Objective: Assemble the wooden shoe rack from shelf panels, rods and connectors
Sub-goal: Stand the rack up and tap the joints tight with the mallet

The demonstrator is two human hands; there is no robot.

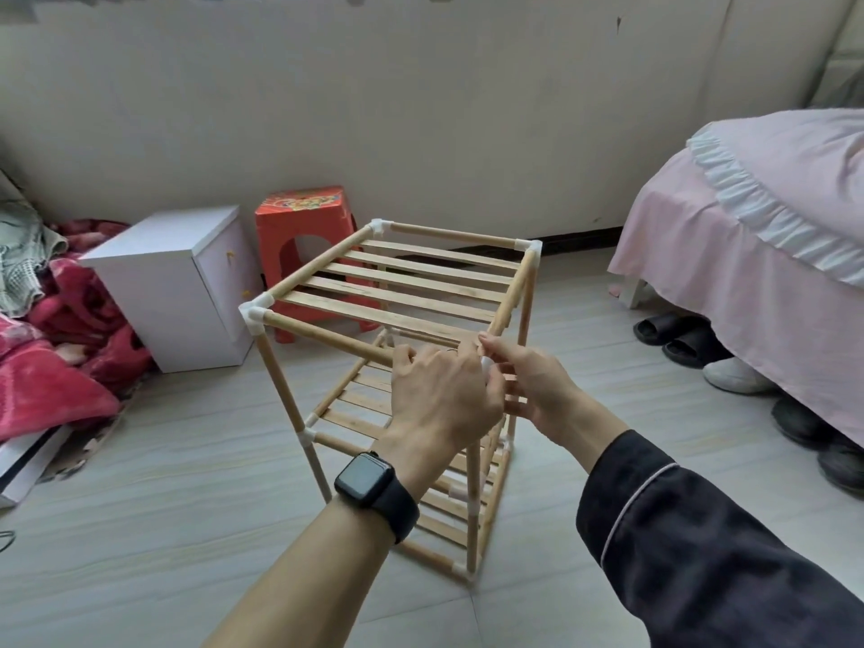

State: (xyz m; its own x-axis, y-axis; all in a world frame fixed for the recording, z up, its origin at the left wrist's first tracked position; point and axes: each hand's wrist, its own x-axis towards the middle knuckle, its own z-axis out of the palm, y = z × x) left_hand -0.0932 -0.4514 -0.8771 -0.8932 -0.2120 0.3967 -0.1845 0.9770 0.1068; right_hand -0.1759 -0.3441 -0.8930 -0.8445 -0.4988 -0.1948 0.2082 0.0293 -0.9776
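The wooden shoe rack (388, 292) stands upright on the floor, with slatted shelf panels at the top, middle and bottom joined by rods and white plastic connectors (256, 313). My left hand (439, 390), with a black watch on the wrist, curls around the top front rod (327, 336) near the front right corner. My right hand (523, 381) pinches at that same corner, where a bit of white connector (486, 364) shows between the fingers. The corner joint itself is mostly hidden by both hands.
A white cabinet (173, 282) and a red plastic stool (304, 236) stand behind the rack on the left. Red blankets (56, 357) lie at far left. A bed with a pink cover (748, 245) is on the right, with several shoes (692, 343) under it.
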